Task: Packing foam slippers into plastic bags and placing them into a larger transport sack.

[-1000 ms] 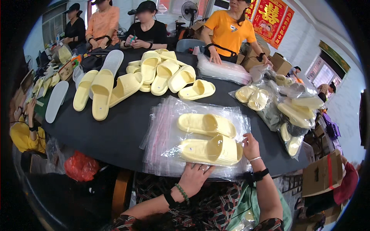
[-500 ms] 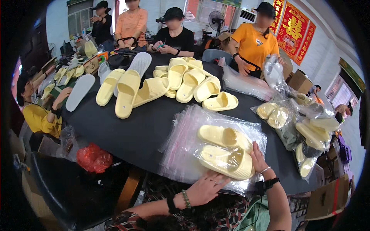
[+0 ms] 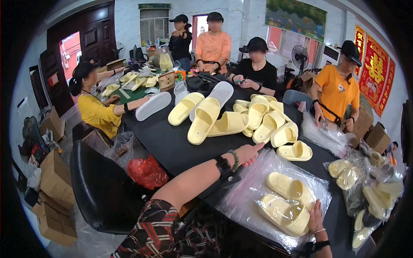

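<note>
My left hand [image 3: 247, 155] reaches out over the black table, at the far left corner of a stack of clear plastic bags [image 3: 241, 185]. Its index finger stretches toward the loose yellow slippers and the other fingers look curled below, with nothing visible in them. On the bag stack lies a pair of yellow slippers [image 3: 287, 215] under clear plastic. My right hand [image 3: 317, 220] rests along the right side of that pair, fingers extended and touching the plastic. Beyond my left fingertip is a heap of loose yellow slippers [image 3: 269, 124].
Bagged slippers [image 3: 378, 195] pile up at the table's right end. Grey slipper soles [image 3: 153, 106] and a red plastic bag [image 3: 147, 172] are to the left. A black chair [image 3: 101, 193] stands near left. Co-workers sit and stand around the far side.
My left hand has left the bagged slippers and stretched forward toward the loose heap. My right hand stays beside the pair. The view has swung left, so things appear shifted right.
</note>
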The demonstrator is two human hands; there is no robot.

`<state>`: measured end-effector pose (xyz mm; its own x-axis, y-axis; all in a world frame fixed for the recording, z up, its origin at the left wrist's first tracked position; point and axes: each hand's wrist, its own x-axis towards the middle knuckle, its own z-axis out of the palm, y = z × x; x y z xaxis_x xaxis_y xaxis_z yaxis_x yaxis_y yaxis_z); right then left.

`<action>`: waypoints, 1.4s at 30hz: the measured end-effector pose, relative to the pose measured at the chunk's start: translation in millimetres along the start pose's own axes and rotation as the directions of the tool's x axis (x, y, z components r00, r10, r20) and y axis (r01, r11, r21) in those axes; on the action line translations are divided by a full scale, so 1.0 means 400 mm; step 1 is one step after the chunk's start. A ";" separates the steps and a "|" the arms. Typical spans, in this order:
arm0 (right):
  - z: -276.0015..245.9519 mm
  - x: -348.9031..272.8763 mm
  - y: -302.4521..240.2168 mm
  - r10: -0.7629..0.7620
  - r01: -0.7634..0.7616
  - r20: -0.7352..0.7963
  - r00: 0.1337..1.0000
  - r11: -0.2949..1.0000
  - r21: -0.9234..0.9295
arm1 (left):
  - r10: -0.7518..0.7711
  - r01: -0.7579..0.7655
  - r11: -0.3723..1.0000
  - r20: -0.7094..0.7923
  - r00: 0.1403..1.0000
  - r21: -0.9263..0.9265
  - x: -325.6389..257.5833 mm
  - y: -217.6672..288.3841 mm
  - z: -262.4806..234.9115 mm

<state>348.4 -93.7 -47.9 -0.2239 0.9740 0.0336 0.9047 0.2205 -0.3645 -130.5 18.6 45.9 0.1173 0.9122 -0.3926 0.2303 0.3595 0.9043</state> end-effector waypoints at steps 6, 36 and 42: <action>0.015 -0.003 0.093 0.002 -0.002 -0.009 1.000 0.999 -0.045 | -0.127 0.189 0.961 0.285 0.950 -0.203 0.122 0.058 0.069; -0.006 -0.005 0.004 0.046 -0.046 0.015 0.999 0.999 0.018 | 0.124 0.188 0.637 0.340 0.932 -0.747 0.077 -0.117 0.087; -0.019 -0.008 -0.024 0.081 -0.081 0.024 0.996 0.997 0.002 | 0.037 0.126 0.953 0.519 0.854 -0.276 -0.089 -0.101 0.088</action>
<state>343.4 -98.7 -37.3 -0.1588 0.9871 -0.0185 0.9190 0.1410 -0.3683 -110.0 -35.3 17.5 0.6100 0.6905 -0.3887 -0.0319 0.5116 0.8586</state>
